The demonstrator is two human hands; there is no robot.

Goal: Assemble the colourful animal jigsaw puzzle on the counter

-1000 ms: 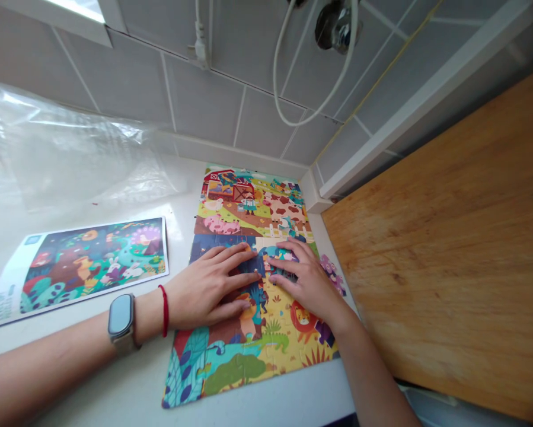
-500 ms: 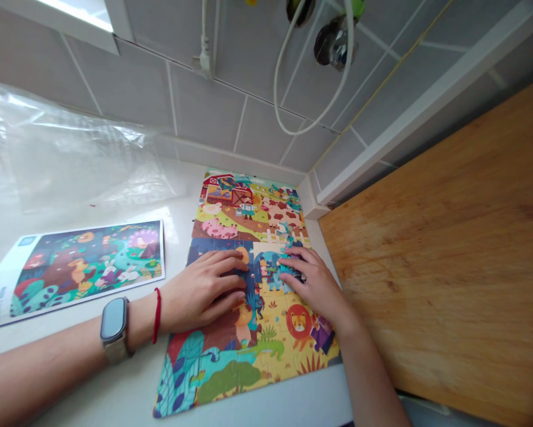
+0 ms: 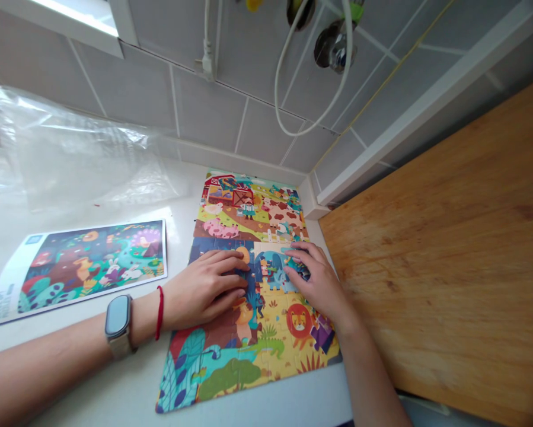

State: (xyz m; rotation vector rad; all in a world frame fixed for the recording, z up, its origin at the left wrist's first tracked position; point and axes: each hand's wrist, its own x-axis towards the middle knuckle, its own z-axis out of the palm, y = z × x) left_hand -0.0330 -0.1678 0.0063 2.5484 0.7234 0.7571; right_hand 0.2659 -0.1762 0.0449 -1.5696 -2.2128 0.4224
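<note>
My left hand (image 3: pixel 210 286) lies flat on the jigsaw puzzle (image 3: pixel 222 379), fingers stretched over the dark blue and brown part beside an orange moon. My right hand (image 3: pixel 317 281) rests at the puzzle's right side, fingers apart and curved over teal pieces next to the blue elephant; nothing shows gripped in it, though its palm side is hidden. Loose purple pieces (image 3: pixel 323 333) lie on the puzzle beside the lion, near my right wrist. A teal loose piece (image 3: pixel 286 230) lies above my right hand, over the farm picture (image 3: pixel 248 207).
A printed picture sheet (image 3: pixel 92 267) lies on the white surface to the left. Clear plastic wrap (image 3: pixel 83 160) is crumpled behind it. A wooden board (image 3: pixel 448 255) stands on the right. At the back, a tiled wall (image 3: pixel 208 112) carries a hanging white cable (image 3: pixel 277 104).
My right hand has shifted slightly right, uncovering more of the elephant and the teal piece above it. My left hand stays in place on the puzzle. The view has moved slightly.
</note>
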